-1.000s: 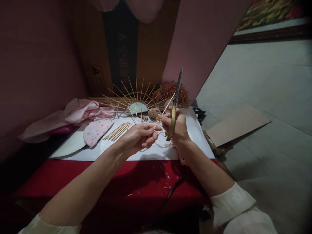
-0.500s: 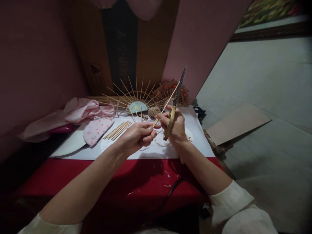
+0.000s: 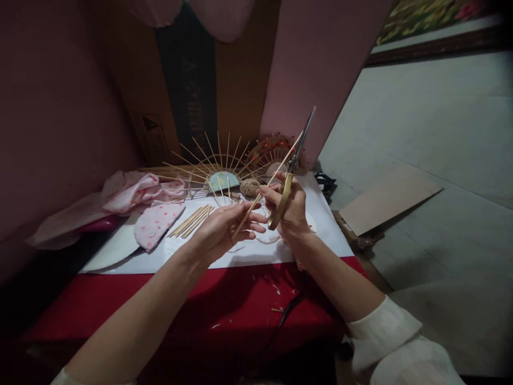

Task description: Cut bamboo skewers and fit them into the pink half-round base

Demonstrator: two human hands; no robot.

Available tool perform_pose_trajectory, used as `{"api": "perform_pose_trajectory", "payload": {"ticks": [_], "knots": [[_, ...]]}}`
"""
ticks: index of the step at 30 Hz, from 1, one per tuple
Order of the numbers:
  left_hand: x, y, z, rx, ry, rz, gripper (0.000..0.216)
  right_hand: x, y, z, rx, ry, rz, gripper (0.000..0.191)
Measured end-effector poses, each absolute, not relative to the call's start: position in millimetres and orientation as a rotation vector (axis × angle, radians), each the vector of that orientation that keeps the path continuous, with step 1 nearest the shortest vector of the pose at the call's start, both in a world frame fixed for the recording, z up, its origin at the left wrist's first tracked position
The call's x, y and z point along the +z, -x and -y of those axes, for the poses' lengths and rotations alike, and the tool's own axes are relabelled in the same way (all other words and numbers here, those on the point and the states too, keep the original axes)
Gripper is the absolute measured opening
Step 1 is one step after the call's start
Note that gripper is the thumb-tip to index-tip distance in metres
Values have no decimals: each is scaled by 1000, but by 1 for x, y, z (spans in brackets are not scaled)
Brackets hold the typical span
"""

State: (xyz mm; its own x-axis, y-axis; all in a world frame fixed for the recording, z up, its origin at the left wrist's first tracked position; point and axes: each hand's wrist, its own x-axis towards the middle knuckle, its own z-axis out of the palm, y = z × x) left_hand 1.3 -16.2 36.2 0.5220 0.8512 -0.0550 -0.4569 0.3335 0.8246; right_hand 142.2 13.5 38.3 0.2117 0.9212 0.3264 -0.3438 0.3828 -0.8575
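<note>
A thin wooden stick [image 3: 276, 172] slants up to the right between my hands. My right hand [image 3: 294, 206] pinches it with thumb and finger while also gripping scissors [image 3: 285, 200] by their gold-coloured handles. The dark scissor blades point upward, close beside the stick's upper part. At the stick's lower end, my left hand [image 3: 226, 227] has its fingers loosely spread, with the stick running across between thumb and fingers. Left of that hand, a row of cut sticks [image 3: 191, 221] lies on the white sheet [image 3: 236, 256].
Behind stand a half-round frame of radiating sticks [image 3: 224, 181], a twine ball [image 3: 250, 187] and a red-decorated fan shape [image 3: 272, 149]. Pink dotted fabric [image 3: 157, 224] lies left. Scraps dot the red cloth [image 3: 192, 305]. A cardboard sheet [image 3: 393, 198] is at right.
My left fingers have loosened from a pinch and spread. The stick's lower end now reaches further down across the left hand. The right hand keeps its hold on the scissors.
</note>
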Motion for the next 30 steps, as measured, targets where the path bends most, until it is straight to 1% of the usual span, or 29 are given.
{"api": "perform_pose_trajectory", "payload": {"ticks": [3, 5, 7, 12, 16, 22, 24, 26, 30], "knots": [[38, -3, 16, 960, -680, -541, 42, 39, -142, -11, 909, 737, 986, 40], [38, -3, 16, 1026, -545, -566, 48, 39, -141, -7, 823, 758, 1018, 41], [37, -2, 15, 1117, -418, -605, 47, 40, -139, -1, 719, 794, 1059, 42], [31, 3, 11, 1249, -255, -637, 42, 40, -129, 17, 502, 866, 1186, 30], [29, 4, 10, 1226, -284, -593, 48, 41, -124, 26, 483, 802, 1252, 30], [36, 1, 16, 1112, -416, -304, 58, 64, -136, 28, 418, 775, 1274, 37], [39, -1, 18, 1096, -441, -265, 58, 72, -141, 25, 433, 788, 1273, 36], [42, -1, 19, 1079, -452, -265, 57, 77, -146, 21, 519, 795, 1250, 36], [42, 0, 19, 996, -514, -290, 48, 79, -152, 9, 876, 804, 1112, 42]]}}
